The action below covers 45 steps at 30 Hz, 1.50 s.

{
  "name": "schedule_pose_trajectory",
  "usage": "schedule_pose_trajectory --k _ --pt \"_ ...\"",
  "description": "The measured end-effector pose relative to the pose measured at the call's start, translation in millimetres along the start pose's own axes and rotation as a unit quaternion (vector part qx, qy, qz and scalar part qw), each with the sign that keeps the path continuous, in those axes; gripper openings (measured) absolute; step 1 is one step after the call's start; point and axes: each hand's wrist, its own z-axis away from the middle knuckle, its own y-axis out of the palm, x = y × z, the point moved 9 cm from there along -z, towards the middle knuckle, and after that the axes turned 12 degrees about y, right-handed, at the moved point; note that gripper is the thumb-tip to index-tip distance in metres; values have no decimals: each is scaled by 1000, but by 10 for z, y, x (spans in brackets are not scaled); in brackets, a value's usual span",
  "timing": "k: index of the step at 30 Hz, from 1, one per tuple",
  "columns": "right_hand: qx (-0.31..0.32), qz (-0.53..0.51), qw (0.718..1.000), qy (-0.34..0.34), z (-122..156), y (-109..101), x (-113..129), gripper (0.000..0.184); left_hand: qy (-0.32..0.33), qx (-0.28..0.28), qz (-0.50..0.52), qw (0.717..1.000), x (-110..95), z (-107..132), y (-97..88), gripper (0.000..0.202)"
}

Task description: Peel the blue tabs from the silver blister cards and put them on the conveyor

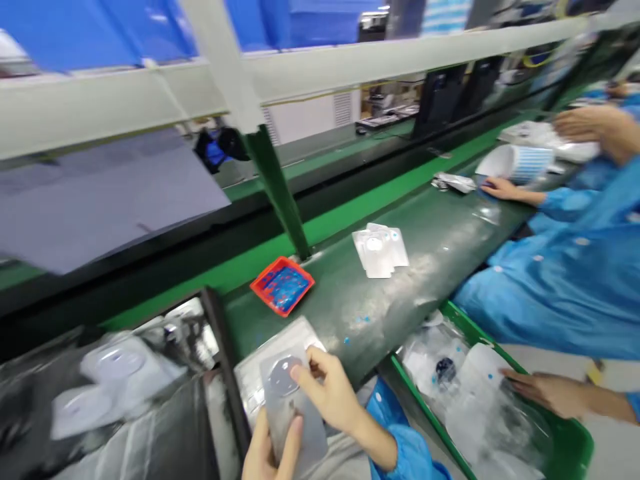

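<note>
A thin grey, frosted panel (305, 427) with a round area near its top end is held up between my two hands. My left hand (273, 447) grips its lower end, thumb across the front. My right hand (333, 393) is closed at the upper right edge, with a fingertip on the round area. Whether it also pinches something small there is hidden. Behind the panel lies a pale, whitish stack or tray (250, 380). Just beyond it stands a red-orange tray (283, 287) with blue bits in it.
Several pale panels (380, 250) lie on the green belt (340, 300). At left, a dark bin (213, 313) holds clear and silvery pieces. A green crate (570, 443) of plastic stands at right. Co-workers' hands (545, 393) and blue sleeves are close by. A post (280, 193) rises behind the tray.
</note>
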Motion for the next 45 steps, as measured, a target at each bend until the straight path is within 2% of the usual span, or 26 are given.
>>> schedule_pose_trajectory --k 2,4,6,8,9,11,13,14,17,19,21,23,26,28,30,31,33,35,37,41,45 --pt "43 24 999 -6 20 29 95 56 2 -13 22 1000 -150 49 33 65" --pt "122 48 991 -9 -39 96 230 48 24 -28 28 999 -373 28 39 56" --pt "204 71 976 -14 -224 217 417 46 58 -38 13 997 -612 -86 -22 43" --pt "251 84 963 -41 -504 405 690 55 71 -37 12 997 -763 -250 -160 38" --pt "259 84 960 -62 -657 522 847 61 85 -59 3 995 -825 -332 -307 41" --pt "255 83 957 -108 -950 794 1153 74 144 -160 -56 975 -957 -449 -748 47" --pt "243 102 952 -152 -1197 1099 1368 75 190 -265 -158 932 -1030 -505 -1178 45" --pt "238 126 948 -172 -1300 1254 1424 71 198 -299 -217 908 -1035 -536 -1341 45" --pt "214 240 913 -251 -1498 1647 1432 55 163 -324 -374 854 -924 -712 -1626 48" --pt "188 315 867 -336 -1519 1807 1382 43 132 -315 -420 841 -808 -846 -1710 55" --pt "172 358 823 -406 -1514 1883 1302 35 119 -305 -424 845 -724 -970 -1733 59" --pt "187 379 804 -418 -1562 1916 1186 38 123 -291 -413 854 -691 -1094 -1705 53" --pt "240 398 816 -344 -1734 1942 1007 69 143 -267 -391 869 -708 -1263 -1648 47" --pt "237 429 821 -293 -1870 1931 962 91 158 -260 -371 877 -733 -1339 -1641 51" --pt "227 474 814 -249 -2011 1909 961 107 166 -262 -355 882 -738 -1373 -1666 56" --pt "242 493 807 -220 -2074 1905 950 114 165 -267 -350 883 -727 -1376 -1688 59" --pt "311 511 789 -143 -2168 1903 892 128 150 -279 -345 884 -680 -1361 -1729 68" --pt "367 509 774 -79 -2232 1880 871 134 130 -283 -345 886 -624 -1350 -1737 78" --pt "369 508 776 -58 -2312 1854 921 123 117 -273 -349 889 -595 -1369 -1694 83" --pt "336 522 781 -71 -2397 1932 1009 86 131 -228 -347 900 -639 -1510 -1525 85" --pt "334 556 759 -59 -2424 2113 982 75 170 -176 -323 914 -693 -1638 -1350 88"
